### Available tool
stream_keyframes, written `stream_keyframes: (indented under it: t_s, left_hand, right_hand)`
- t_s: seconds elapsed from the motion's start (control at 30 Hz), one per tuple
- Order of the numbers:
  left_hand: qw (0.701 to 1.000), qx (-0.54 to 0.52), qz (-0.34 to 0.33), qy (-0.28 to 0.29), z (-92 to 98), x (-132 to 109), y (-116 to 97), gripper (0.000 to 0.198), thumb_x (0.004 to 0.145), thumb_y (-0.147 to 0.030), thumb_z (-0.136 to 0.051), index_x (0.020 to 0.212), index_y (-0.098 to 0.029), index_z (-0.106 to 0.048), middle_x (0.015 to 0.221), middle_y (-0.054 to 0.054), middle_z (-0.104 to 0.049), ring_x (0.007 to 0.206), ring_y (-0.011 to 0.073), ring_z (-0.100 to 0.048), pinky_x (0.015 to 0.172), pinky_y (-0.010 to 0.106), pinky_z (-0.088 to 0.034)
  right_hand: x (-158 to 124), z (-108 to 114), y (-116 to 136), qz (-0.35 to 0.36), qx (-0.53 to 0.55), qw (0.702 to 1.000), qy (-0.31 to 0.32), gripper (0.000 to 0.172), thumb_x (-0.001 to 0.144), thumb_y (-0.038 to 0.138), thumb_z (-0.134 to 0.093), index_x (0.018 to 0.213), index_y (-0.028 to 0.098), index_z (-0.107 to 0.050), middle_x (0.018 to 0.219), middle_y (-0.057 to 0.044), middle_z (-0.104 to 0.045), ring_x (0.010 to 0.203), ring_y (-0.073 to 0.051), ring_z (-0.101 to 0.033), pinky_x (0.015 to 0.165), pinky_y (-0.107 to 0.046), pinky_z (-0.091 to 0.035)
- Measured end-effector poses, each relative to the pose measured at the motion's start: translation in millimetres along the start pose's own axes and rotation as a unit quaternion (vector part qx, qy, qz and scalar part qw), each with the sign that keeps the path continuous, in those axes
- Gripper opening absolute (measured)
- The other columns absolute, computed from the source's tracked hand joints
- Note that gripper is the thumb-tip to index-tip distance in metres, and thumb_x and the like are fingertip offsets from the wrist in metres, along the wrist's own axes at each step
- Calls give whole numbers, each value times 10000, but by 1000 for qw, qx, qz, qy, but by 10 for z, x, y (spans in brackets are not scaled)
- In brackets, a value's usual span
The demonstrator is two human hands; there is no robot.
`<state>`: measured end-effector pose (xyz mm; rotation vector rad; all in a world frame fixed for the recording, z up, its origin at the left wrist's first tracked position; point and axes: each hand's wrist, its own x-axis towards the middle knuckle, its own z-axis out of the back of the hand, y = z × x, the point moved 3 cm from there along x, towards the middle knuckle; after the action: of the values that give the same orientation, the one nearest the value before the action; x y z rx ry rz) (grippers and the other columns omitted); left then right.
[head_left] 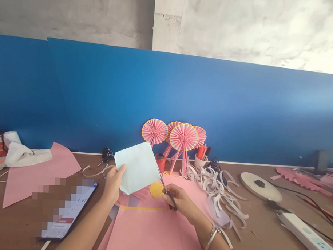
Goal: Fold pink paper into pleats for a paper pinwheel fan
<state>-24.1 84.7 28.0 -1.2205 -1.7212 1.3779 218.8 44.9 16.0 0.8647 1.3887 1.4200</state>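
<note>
My left hand (113, 184) pinches a pale blue sheet of paper (137, 167) by its left edge, thumb on the near face. The sheet is tilted up above the desk, and some of its corners look trimmed. In my right hand (180, 202) is a pair of scissors (169, 196) with black handles, fingers wrapped in the loops. Its blades point up and lie along the sheet's right edge; whether they are parted is hard to see. Below the hands lie large pink paper sheets (152, 232) with a yellow strip. A yellow paper piece (156, 189) shows behind the scissors.
Several pleated pink paper fans (184, 136) stand at the back, near a white cup (200, 161). Curled paper strips (221, 194) pile up at right, before a round white plate (259, 186) and a power strip (310, 235). A phone (67, 216) lies at left.
</note>
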Motion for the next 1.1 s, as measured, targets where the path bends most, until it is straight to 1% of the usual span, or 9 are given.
stream_keyframes:
  t_s: [0.27, 0.5, 0.63, 0.8, 1.1]
  left_hand:
    - [1000, 2, 3, -8, -7, -7, 7, 248, 713, -308, -687, 907, -159, -648, 853, 87, -722, 764, 227, -681, 676, 325, -537]
    - [1000, 4, 7, -5, -9, -6, 12, 245, 730, -316, -661, 907, -148, -640, 878, 92, -716, 772, 223, -676, 640, 299, -528]
    - [1000, 5, 9, -7, -4, -10, 15, 263, 704, -333, -684, 883, -147, -636, 859, 91, -718, 754, 229, -676, 612, 294, -522]
    - [1000, 2, 8, -7, -14, -22, 4, 276, 680, -329, -701, 877, -144, -641, 825, 94, -718, 733, 235, -676, 628, 319, -531]
    - [1000, 2, 3, -3, -11, -22, 11, 288, 680, -330, -702, 888, -141, -637, 853, 99, -715, 737, 230, -672, 603, 299, -518]
  right_hand:
    - [13, 12, -28, 3, -9, 1000, -1, 345, 676, 451, -689, 843, 178, -561, 627, 56, -498, 514, -83, -455, 502, -227, -346]
    - [-3, 10, -3, 1, -6, 1000, -9, 337, 674, 447, -682, 829, 174, -559, 614, 59, -493, 507, -82, -460, 508, -229, -361]
    - [-3, 6, -1, -2, 3, 1000, -7, 338, 655, 442, -699, 816, 178, -561, 612, 62, -488, 505, -82, -456, 501, -227, -357]
    - [5, 5, -3, -3, 5, 1000, -8, 360, 640, 454, -717, 809, 178, -560, 604, 66, -478, 502, -76, -427, 501, -223, -349]
    - [0, 8, 1, -9, 13, 1000, -6, 401, 636, 469, -722, 840, 173, -544, 594, 72, -469, 499, -76, -429, 492, -221, -330]
